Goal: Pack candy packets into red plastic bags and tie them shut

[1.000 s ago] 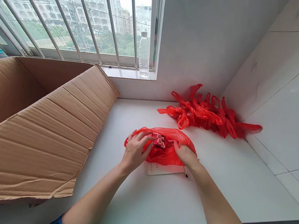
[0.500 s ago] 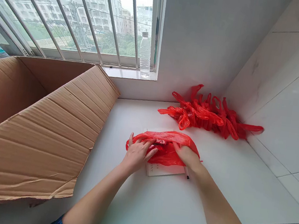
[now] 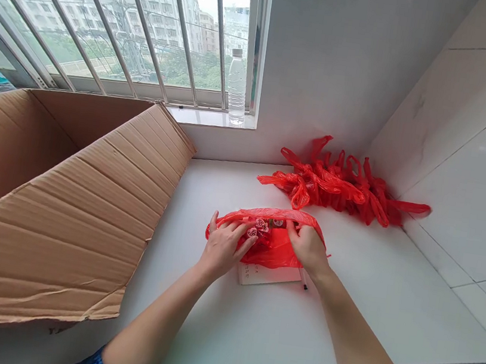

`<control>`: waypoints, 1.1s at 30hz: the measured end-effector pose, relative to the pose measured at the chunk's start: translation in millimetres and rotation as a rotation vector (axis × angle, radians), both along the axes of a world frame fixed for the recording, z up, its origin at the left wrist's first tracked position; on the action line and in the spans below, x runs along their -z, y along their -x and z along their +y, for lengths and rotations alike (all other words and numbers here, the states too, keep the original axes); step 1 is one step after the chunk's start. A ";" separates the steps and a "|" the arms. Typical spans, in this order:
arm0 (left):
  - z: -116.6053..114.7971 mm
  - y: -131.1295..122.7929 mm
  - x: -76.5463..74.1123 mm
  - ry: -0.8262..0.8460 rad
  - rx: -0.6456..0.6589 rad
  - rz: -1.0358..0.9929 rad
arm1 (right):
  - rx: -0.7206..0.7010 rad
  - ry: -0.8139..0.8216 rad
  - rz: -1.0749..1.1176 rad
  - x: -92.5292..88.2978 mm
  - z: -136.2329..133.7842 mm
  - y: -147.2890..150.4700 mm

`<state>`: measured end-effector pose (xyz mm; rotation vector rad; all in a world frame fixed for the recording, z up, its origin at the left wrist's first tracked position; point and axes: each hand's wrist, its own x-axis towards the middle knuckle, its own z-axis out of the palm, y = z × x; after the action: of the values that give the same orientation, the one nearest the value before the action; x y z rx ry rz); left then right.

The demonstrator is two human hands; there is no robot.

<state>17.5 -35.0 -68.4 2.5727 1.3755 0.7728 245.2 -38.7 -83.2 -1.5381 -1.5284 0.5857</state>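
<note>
A red plastic bag (image 3: 275, 255) lies open on the white table, with small dark-red packets (image 3: 259, 227) showing inside. My left hand (image 3: 226, 243) rests over the bag's left side, its fingers spread. At the right side of the opening, my right hand (image 3: 307, 245) has thumb and fingers closed round the end of a small dark packet (image 3: 279, 223). Part of a white notepad (image 3: 268, 276) with handwriting sticks out under the bag's front edge, and a pen (image 3: 304, 280) lies beside it.
A large open cardboard box (image 3: 80, 213) takes up the left side. Several knotted red bags (image 3: 337, 186) are heaped against the back wall at the right. A clear water bottle (image 3: 237, 88) stands on the sill of the barred window.
My right hand has lifted and come further into view, with a dark packet now at its fingertips. More packets show in the bag's opening. My left hand has barely moved.
</note>
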 end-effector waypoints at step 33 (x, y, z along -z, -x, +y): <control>1.0 0.2 2.2 0.023 0.035 0.010 | -0.104 0.011 -0.481 16.3 11.0 14.5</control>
<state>17.3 -34.0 -70.6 2.5800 1.3303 0.7350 230.7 -27.7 -99.5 -1.6956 -1.9748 0.2886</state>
